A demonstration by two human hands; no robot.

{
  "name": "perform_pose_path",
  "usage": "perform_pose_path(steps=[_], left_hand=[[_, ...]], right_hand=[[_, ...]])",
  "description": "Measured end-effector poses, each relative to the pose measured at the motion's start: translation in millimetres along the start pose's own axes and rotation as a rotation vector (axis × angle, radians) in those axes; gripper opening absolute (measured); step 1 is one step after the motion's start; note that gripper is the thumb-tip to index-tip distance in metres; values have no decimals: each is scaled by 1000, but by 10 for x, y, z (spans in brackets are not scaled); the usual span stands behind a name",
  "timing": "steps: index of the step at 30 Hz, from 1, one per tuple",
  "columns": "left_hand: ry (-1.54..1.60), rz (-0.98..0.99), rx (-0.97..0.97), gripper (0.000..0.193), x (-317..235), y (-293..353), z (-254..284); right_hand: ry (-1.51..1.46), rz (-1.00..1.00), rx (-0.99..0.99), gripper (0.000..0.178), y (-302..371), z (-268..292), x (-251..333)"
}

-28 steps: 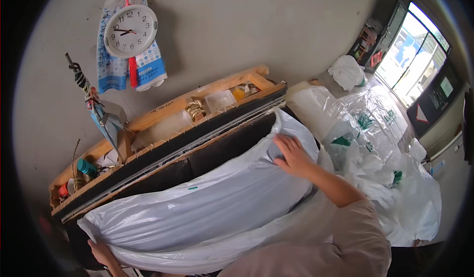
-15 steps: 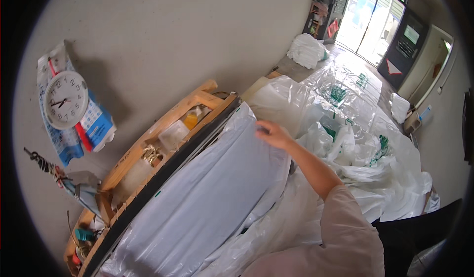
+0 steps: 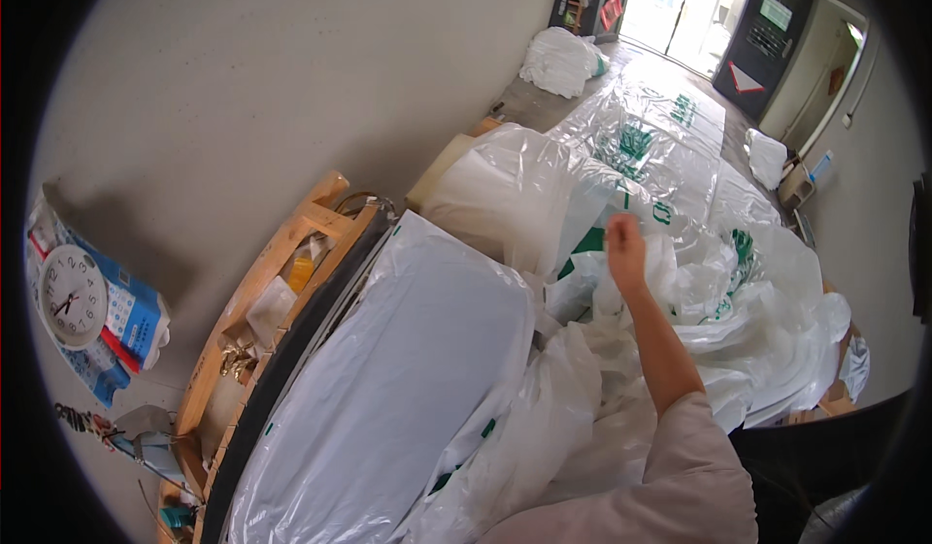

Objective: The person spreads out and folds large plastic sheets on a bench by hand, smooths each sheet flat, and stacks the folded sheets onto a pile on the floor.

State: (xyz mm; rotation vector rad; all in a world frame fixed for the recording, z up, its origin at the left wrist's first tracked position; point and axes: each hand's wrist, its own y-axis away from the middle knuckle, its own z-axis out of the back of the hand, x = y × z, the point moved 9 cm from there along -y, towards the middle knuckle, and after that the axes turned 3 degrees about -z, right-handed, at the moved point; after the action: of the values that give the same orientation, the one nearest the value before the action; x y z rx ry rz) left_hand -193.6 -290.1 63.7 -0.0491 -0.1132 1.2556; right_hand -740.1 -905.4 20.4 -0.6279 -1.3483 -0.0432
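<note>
just right of the wooden trough [image 3: 275, 248], a pale plastic sheet [image 3: 388, 350] lies spread nearly flat, one long edge close along the trough's dark rim [image 3: 280, 355]. farther right of the trough, past the sheet, sits a heap of clear plastic [image 3: 694, 287] with green print, and over it hangs the right hand [image 3: 625, 241], blurred. its fingers look bent, but i cannot tell whether they pinch any film or are free of it. the left hand is out of my sight.

i'd judge the sheet light, limp and a bit slippery, easily creased; a corner near the trough's far end, or a gathered fold on the edge away from the trough, should give the best hold. the heap looks just as soft, apt to slide on itself, so better taken by the handful.

the sheet's long axis runs roughly along the trough, its narrow far end by the trough's far end. the heap stretches away beyond that end, its folds pointing every way.
</note>
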Motion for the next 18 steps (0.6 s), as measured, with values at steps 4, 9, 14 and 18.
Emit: perform_pose_path(steps=[4, 9, 14, 18], left_hand=[[6, -53, -56, 63, -90, 10, 90], [33, -98, -48, 58, -271, 58, 124], [37, -91, -89, 58, -244, 85, 188], [-20, -82, -83, 58, -70, 27, 129]], right_hand=[[666, 256, 483, 19, 451, -1008, -39], [855, -82, 334, 26, 528, -790, -965], [-925, -680, 183, 14, -267, -105, -263], [-313, -122, -3, 49, -846, 365, 488]])
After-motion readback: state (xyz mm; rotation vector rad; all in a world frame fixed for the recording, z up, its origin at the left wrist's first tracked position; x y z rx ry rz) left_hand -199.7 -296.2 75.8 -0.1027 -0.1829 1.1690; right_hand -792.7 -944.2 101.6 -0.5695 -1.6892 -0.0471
